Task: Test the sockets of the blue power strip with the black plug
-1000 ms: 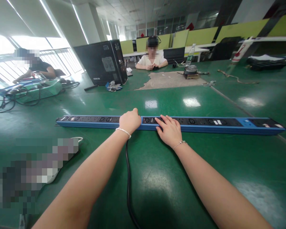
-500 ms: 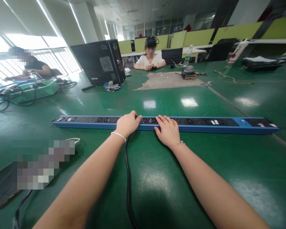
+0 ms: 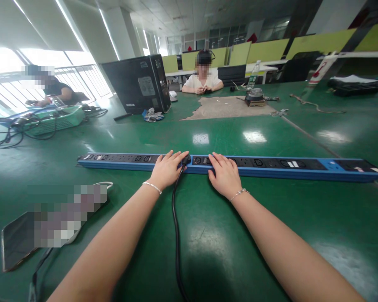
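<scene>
A long blue power strip (image 3: 264, 171) with black sockets lies across the green table in front of me. A black plug (image 3: 187, 159) sits at its middle, upright on the socket face, and its black cord (image 3: 177, 218) runs down toward me. My left hand (image 3: 166, 169) rests on the strip just left of the plug, fingers spread; its index fingertip and thumb are close to the plug, and whether they touch it I cannot tell. Flat on the strip to the right of the plug lies my right hand (image 3: 225, 174), fingers stretched out, covering some sockets.
At left are a partly blurred flat device (image 3: 19, 241) with a cable and a green basket (image 3: 66, 119) of cords. Farther back stand a black computer case (image 3: 135, 84), gloves (image 3: 153, 115) and a bottle (image 3: 254, 74). One person (image 3: 203, 82) sits opposite, another (image 3: 61, 90) at left.
My left hand has let go of the plug and spread its fingers to the left, so the plug now shows. My right hand stays on the strip. The view has shifted slightly.
</scene>
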### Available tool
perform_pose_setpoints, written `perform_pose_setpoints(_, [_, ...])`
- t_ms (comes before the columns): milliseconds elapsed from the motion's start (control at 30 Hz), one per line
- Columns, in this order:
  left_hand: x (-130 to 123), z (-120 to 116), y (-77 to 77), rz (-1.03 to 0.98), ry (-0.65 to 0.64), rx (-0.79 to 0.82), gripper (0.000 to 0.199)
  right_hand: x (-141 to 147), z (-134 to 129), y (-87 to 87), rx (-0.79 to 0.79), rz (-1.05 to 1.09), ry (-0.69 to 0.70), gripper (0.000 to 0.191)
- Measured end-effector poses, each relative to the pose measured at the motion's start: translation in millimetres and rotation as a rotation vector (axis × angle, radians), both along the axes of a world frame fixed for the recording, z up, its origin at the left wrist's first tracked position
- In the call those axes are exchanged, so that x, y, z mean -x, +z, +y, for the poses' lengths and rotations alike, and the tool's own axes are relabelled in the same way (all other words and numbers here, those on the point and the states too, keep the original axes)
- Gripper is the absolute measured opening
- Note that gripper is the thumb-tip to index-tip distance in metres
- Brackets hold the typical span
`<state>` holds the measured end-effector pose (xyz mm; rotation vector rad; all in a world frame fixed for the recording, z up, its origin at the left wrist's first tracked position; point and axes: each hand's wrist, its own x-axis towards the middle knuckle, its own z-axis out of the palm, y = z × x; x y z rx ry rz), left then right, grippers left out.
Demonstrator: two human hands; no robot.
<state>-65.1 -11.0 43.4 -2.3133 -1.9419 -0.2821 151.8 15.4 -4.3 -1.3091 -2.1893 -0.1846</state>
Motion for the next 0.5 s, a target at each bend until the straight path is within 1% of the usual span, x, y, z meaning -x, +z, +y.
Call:
perform_pose_setpoints(167, [-0.2, 0.2, -6.6, -0.059, 0.011, 0.013, 0.054, 29.9, -7.3, 6.1, -0.046, 0.045, 0.240, 0.054])
perform_pose_setpoints(233, [1.7, 1.9, -8.6, -0.070, 0.015, 0.029, 0.052, 43.9, -6.7, 6.6, -0.047, 0.066, 0.290, 0.056])
perform_pose_setpoints(367, [2.7, 2.3, -10.2, -0.080, 0.041, 0.048, 0.052, 64.1, -2.0, 2.6, -0.004, 0.086, 0.307, 0.058])
perform_pose_setpoints(500, [1.4, 0.5, -10.2, -0.086, 0.038, 0.057, 0.055, 70.8, -2.9, -1.9, 0.026, 0.079, 0.273, 0.058])
